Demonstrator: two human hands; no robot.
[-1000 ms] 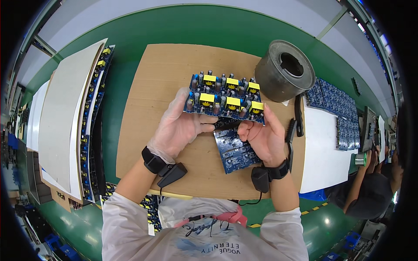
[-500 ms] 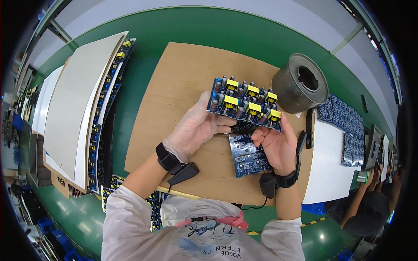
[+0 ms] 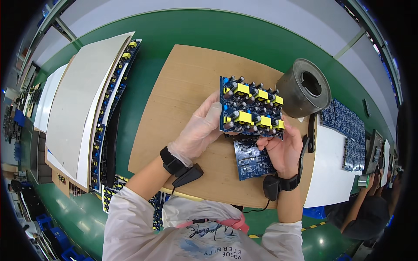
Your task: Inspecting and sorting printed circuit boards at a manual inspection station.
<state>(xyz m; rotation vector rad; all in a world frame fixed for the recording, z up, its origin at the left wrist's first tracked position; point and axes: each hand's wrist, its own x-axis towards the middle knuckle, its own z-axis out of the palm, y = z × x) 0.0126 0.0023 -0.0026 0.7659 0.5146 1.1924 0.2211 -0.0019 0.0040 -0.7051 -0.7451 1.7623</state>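
Observation:
A blue circuit board panel [image 3: 254, 106] with two rows of yellow transformers and small capacitors is held up over the cardboard, its component side tilted toward me. My left hand [image 3: 202, 124], in a thin translucent glove, grips its left edge with the thumb in front. My right hand [image 3: 283, 148], bare, holds its lower right corner; its other fingers curl below. Under the held panel, another blue circuit board [image 3: 252, 161] lies on the cardboard, partly covered by the held panel and my right hand.
A brown cardboard sheet [image 3: 174, 87] covers the work area. A round metal can [image 3: 305, 87] stands at the back right, by a black-handled tool [image 3: 311, 135]. More blue boards [image 3: 344, 119] lie on white sheet at right. Stacked boards and card sheets [image 3: 87, 104] rise at left. A co-worker [image 3: 365, 213] sits far right.
The held panel has tipped up more upright, showing more of its component face. My left thumb has come round onto its left edge. The whole view has shifted slightly.

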